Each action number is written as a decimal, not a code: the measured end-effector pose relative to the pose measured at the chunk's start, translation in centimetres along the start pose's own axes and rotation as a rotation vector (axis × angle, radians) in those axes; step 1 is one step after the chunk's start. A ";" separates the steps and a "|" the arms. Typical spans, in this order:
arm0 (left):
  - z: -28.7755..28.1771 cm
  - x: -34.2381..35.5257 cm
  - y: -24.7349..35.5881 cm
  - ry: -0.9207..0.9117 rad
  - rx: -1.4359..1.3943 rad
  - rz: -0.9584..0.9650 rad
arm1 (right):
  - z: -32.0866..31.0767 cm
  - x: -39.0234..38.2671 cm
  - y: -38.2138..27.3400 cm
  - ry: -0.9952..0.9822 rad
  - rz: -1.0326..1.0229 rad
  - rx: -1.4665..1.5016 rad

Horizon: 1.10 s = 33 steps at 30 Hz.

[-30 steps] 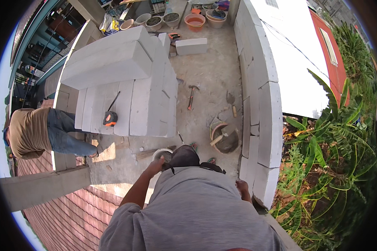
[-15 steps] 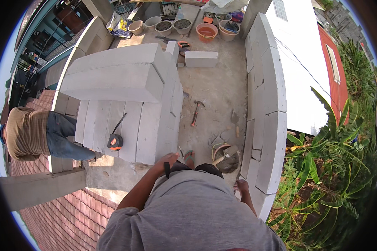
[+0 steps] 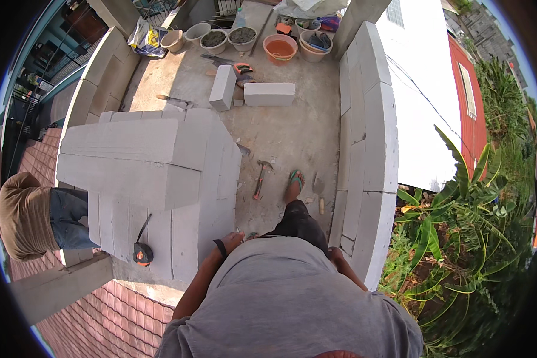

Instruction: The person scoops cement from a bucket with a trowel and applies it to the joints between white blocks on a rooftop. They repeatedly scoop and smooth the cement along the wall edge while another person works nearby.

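My left hand (image 3: 233,240), with a dark band at the wrist, hangs close to the near corner of the stacked pale blocks (image 3: 215,173). Its fingers are closed round a thin, pencil-like thing (image 3: 238,230), of which only a small tip shows. My right hand (image 3: 336,255) is low at my right side, near the block wall (image 3: 370,179); its fingers are mostly hidden. A black and orange tape measure (image 3: 142,255) lies on the block stack to my left. On the floor ahead are a hammer (image 3: 261,179) and a trowel (image 3: 319,194) with a pale handle.
Two loose blocks, one standing (image 3: 222,88) and one lying (image 3: 269,94), sit ahead beside a handsaw (image 3: 243,68). Farther back are mortar buckets (image 3: 243,39) and an orange-red bucket (image 3: 280,49). A co-worker (image 3: 33,215) bends at the left. Banana plants (image 3: 441,238) grow beyond the right wall.
I have stepped forward, one sandalled foot now out ahead near the hammer. My body now covers the mortar bucket by the right wall. The co-worker's arm and posture have shifted.
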<state>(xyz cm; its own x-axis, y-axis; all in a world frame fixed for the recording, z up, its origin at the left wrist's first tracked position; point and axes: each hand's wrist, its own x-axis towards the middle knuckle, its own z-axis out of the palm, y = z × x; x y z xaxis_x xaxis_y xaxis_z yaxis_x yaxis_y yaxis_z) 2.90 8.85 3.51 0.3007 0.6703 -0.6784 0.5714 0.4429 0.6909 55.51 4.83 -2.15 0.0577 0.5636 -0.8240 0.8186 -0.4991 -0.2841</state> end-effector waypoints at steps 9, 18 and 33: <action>-6.5 6.9 22.4 0.399 -0.098 -0.302 | -22.8 15.6 -2.4 0.184 -0.284 0.366; -8.0 14.6 17.2 0.476 0.098 -0.057 | -43.4 23.2 -20.0 0.398 -0.310 -0.075; -20.7 33.6 25.1 0.351 -0.249 -0.497 | -54.1 34.9 -44.4 -0.080 -0.425 -0.619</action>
<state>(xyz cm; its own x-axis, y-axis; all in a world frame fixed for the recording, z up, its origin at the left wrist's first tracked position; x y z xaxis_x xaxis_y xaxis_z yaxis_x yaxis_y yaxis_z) 11.52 54.80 3.21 -0.2442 0.4863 -0.8390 0.3713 0.8461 0.3824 52.04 82.26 8.20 -0.3573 0.5640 -0.7445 0.9339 0.2250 -0.2777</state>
